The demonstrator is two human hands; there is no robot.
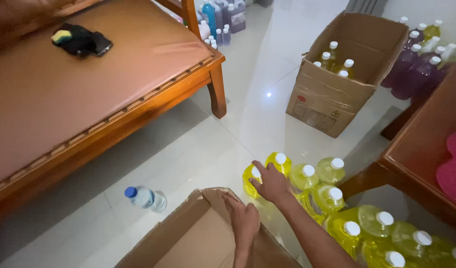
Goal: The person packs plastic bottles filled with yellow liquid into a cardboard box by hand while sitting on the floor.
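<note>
My right hand (pixel 270 182) rests over the white cap of a yellow bottle (pixel 249 179) at the near end of a cluster of several yellow bottles (pixel 332 198) standing on the white tiled floor. The fingers curl around the bottle's top. My left hand (pixel 244 219) lies on the flap edge of an open cardboard box (pixel 188 238) right below me, fingers pressed on the cardboard. The box looks bare inside.
A wooden bench (pixel 89 94) with a brown cushion fills the left; a dark cloth bundle (pixel 81 40) lies on it. A small clear water bottle (pixel 146 197) lies on the floor. A second box (pixel 337 74) holds yellow bottles; purple bottles (pixel 416 69) stand behind it.
</note>
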